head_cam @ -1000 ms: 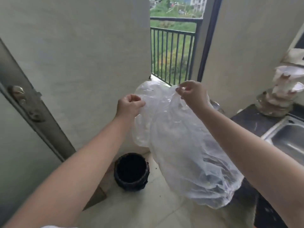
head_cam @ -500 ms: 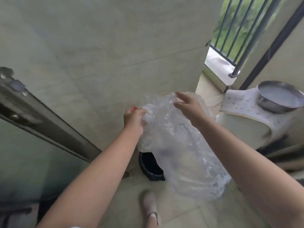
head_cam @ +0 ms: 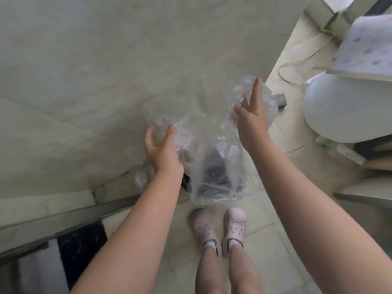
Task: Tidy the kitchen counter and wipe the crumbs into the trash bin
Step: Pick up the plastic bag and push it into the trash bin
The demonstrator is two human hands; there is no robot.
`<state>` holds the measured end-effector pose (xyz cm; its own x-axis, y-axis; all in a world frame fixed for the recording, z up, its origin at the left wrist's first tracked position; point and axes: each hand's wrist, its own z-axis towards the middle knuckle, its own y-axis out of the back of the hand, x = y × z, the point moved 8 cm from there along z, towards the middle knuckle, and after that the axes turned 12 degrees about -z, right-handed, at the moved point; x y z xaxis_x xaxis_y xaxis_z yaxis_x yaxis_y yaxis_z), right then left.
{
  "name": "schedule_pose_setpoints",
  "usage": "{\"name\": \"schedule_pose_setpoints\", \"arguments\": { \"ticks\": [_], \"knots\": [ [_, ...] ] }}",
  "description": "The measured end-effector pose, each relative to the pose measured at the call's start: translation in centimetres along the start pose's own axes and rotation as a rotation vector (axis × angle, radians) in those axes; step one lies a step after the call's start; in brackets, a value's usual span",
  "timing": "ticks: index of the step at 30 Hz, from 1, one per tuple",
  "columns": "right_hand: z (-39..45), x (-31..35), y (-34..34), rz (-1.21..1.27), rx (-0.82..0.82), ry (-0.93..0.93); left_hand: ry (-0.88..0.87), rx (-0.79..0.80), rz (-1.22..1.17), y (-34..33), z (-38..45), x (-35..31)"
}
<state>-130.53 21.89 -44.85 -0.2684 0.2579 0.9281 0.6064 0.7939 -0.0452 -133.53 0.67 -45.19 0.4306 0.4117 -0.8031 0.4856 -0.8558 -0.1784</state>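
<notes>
Hands (head_cam: 163, 149) (head_cam: 252, 122) hold clear bag (head_cam: 212, 166) | tiled floor (head_cam: 265, 240) | grey wall (head_cam: 106, 71)

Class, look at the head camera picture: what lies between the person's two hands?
In the head view, the clear plastic bag stretches between the left hand and the right hand, with the dark trash bin showing through it below.

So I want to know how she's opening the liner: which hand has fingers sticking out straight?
The right hand: one finger points straight up along the clear plastic bag, others spread. The left hand curls round the bag's rim instead.
</notes>
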Motion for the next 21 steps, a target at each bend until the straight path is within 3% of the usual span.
{"name": "schedule_pose_setpoints", "arguments": {
  "ticks": [6, 9, 14, 17, 19, 21],
  "knots": [
    [2.9, -9.4, 3.0, -0.025, -0.182, 0.007, -0.113, 0.048, 0.438, 2.4, 4.7, 7.2],
    [2.4, -15.8, 4.2, -0.3, -0.166, -0.063, -0.261, 0.119, 0.937, 3.0, 6.2, 11.5],
    [-1.1, -29.5, 4.0, -1.057, 0.236, -0.233, -0.178, 0.542, 1.772, 5.0, 8.4, 22.6],
    [-1.9, -34.4, 3.2, -1.286, 0.491, -0.24, -0.151, 0.862, 2.16, 6.0, 9.8, 27.8],
    [-0.8, -35.5, 2.6, -1.318, 0.496, -0.188, -0.114, 1.04, 2.318, 6.7, 10.8, 30.3],
    [1.4, -35.8, 2.2, -1.376, 0.4, -0.152, 0.026, 1.17, 2.399, 7.6, 11.9, 32.2]
  ]
}}
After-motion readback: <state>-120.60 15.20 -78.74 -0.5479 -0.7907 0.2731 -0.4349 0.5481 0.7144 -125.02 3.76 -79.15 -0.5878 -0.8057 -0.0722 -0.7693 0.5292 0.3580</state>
